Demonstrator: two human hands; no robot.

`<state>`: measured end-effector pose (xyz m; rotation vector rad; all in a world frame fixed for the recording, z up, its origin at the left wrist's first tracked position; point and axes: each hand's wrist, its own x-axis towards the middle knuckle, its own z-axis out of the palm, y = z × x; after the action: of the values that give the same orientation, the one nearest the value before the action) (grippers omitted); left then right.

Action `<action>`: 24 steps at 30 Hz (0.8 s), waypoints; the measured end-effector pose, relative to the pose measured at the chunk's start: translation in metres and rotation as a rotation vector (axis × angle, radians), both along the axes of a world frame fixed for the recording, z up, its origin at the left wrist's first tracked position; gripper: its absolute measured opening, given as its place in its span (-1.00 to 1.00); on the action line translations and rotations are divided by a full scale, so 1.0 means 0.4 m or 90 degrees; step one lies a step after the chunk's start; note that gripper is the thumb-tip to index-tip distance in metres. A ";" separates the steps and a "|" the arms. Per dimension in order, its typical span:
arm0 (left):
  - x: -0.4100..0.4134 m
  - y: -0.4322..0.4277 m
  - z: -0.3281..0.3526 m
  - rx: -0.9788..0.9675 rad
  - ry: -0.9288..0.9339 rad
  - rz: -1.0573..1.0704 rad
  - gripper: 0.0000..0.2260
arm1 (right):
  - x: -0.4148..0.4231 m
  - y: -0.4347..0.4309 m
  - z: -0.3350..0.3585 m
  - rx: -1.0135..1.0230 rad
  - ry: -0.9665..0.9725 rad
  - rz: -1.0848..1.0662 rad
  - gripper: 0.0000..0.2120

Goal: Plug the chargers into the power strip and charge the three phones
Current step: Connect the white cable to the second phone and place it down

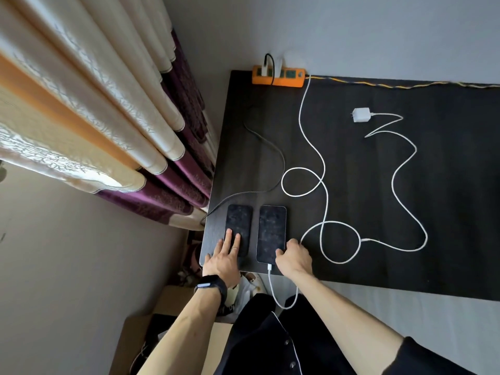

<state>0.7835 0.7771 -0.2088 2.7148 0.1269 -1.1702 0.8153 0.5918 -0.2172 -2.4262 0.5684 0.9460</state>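
Two phones lie side by side, screens dark, at the near left corner of the black counter [405, 212]: the left phone [239, 223] and the right phone [271, 232], close together but not touching (a third phone cannot be seen). The left hand [223, 259] rests flat and open on the near end of the left phone, fingers spread over the glass, gripping nothing; a dark watch [212, 285] sits on that wrist. The right hand [293, 257] is curled at the near right corner of the right phone, fingers bent over its edge, with the white cable [323, 169] passing just at its knuckles; whether it pinches the cable cannot be told. A white plug [270, 267] is seated in the near end of the right phone, its cord looping down off the counter edge. That white cable runs in loose loops up to the orange power strip [278, 75] at the far edge against the wall. A black cable [281, 158] trails from the strip toward the left phone's side. A white charger brick [361, 115] lies loose on the counter, well apart from the strip, its own white cord [405, 163] snaking toward the near side. Curtains [108, 117] hang at the left.
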 end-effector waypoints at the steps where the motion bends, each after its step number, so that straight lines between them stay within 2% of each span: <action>1: 0.001 -0.002 0.000 -0.002 0.003 0.004 -0.24 | -0.001 -0.001 0.000 -0.008 -0.010 0.023 -0.69; 7: 0.009 -0.003 0.002 0.001 0.030 -0.001 -0.22 | -0.017 0.003 0.005 -0.047 -0.081 0.122 -0.59; 11: 0.011 0.000 0.004 0.005 0.042 -0.007 -0.20 | -0.040 0.009 -0.001 -0.068 -0.107 0.309 -0.24; 13: 0.010 0.002 0.004 0.000 0.043 -0.007 -0.18 | -0.046 0.014 -0.004 -0.073 -0.086 0.397 -0.19; 17: 0.010 0.007 0.003 -0.002 0.048 -0.008 -0.17 | -0.040 0.021 -0.001 -0.080 -0.024 0.445 -0.21; 20: 0.020 0.002 0.010 0.010 0.038 -0.020 -0.20 | -0.001 0.015 0.027 -0.050 0.025 0.438 -0.30; 24: 0.070 -0.028 0.047 0.055 -0.025 -0.037 -0.43 | 0.059 -0.046 0.096 0.050 -0.030 0.330 -0.52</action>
<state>0.8117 0.7659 -0.1901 2.8327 0.0956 -1.1505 0.8390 0.5734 -0.1786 -2.5623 -0.1285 1.0782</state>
